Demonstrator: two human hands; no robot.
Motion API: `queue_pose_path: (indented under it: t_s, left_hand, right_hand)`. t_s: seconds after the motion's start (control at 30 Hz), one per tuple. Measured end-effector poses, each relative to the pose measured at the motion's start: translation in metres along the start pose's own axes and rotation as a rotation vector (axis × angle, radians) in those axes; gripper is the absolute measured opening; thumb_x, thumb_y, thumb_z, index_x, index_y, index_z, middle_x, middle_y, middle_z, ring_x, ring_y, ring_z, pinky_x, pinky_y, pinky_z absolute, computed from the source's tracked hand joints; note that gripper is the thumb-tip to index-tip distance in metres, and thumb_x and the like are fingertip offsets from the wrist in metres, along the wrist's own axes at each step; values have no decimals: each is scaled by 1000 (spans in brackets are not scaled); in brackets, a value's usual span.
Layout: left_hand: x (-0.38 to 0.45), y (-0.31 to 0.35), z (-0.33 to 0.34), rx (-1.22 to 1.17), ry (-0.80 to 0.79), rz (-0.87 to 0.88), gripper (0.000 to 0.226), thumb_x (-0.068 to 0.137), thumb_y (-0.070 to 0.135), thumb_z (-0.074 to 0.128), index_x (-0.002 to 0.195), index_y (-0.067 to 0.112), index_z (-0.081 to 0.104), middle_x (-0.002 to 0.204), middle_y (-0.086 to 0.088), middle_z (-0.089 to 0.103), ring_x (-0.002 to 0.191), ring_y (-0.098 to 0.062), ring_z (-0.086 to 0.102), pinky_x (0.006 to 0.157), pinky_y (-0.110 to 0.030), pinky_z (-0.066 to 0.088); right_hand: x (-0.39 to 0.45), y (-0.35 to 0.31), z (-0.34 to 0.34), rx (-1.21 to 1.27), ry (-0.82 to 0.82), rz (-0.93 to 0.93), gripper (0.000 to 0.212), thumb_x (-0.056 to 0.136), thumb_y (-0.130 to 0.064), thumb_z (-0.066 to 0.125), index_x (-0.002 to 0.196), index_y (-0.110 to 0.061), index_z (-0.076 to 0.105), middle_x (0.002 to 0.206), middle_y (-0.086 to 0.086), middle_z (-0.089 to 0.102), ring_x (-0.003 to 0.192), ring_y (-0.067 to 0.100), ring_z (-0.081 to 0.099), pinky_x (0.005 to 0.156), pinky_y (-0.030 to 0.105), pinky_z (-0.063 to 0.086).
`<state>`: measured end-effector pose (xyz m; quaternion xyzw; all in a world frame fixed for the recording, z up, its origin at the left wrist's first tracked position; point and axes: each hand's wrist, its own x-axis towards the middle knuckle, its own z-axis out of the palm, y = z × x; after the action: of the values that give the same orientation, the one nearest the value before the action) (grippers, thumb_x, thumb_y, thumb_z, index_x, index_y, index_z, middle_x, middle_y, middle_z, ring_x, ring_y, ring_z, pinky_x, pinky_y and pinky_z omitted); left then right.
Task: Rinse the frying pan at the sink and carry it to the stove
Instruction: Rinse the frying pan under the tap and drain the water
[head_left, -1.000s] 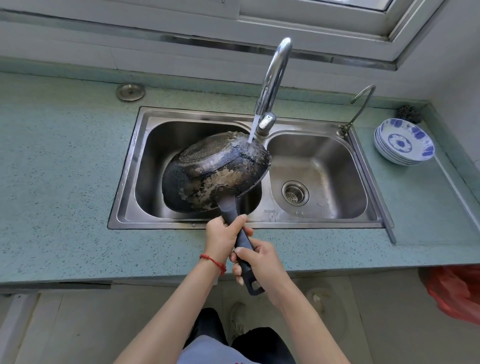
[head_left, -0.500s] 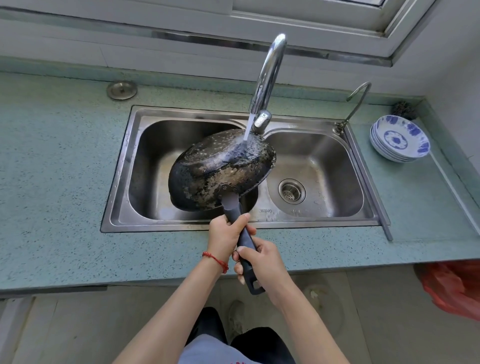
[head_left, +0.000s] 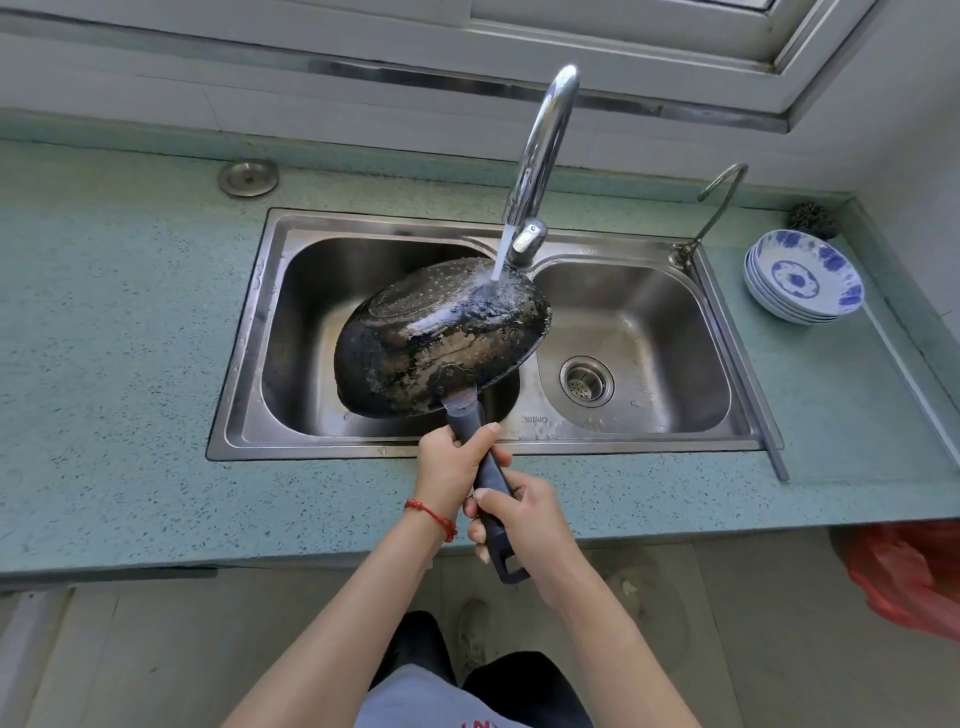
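I'm holding the frying pan (head_left: 441, 335) upside down over the left basin of the sink (head_left: 244, 332), its blackened underside facing up toward me. Its long axis is running from the handle (head_left: 485, 483), which is pointing back toward my body and a bit to the right, up to the far rim, which is tilting toward the tap (head_left: 543, 150). Water is pouring from the spout onto the pan's far right edge and beading across the bottom.

My left hand (head_left: 451, 470) is gripping the handle near the pan, fingers (head_left: 480, 439) wrapped round it and pressed together. My right hand (head_left: 522, 519) is clamping the handle lower down, near the hang loop, thumb on top.

Writing: there's a small stamped mark on the sink's front wall btwn the basins (too small to read). Red letters are showing at the bottom edge on my clothing, cut off, so can't read them either.

A stack of blue-and-white plates (head_left: 805, 278) is sitting on the worktop (head_left: 104, 338), right of the sink.
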<state>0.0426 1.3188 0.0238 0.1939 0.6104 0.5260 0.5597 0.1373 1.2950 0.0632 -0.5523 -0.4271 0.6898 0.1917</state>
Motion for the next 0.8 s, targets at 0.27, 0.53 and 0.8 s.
queue_pose_path:
  t_s: [0.27,0.53,0.8]
  left_hand:
    - [-2,1,-9,-5,21,0,13,84,12,61,75,4,55,59,-7,64,46,-7,62,49,-19,52]
    - [-2,2,-18,-23,63,-1,16,83,12,62,72,3,55,60,-10,63,44,-7,62,47,-19,51]
    - [-2,1,-18,-24,62,12,16,83,12,62,72,3,56,60,-9,63,44,-7,62,47,-19,51]
  right_hand:
    - [3,2,7,-2,-22,-3,14,89,-2,47,76,-5,53,63,13,52,48,20,48,47,30,44]
    - [4,1,15,6,-54,-12,13,88,1,47,77,-4,53,65,11,52,47,16,49,43,28,45]
    - [5,1,14,-8,-56,12,15,88,1,46,76,-4,52,64,12,51,48,18,49,43,28,45]
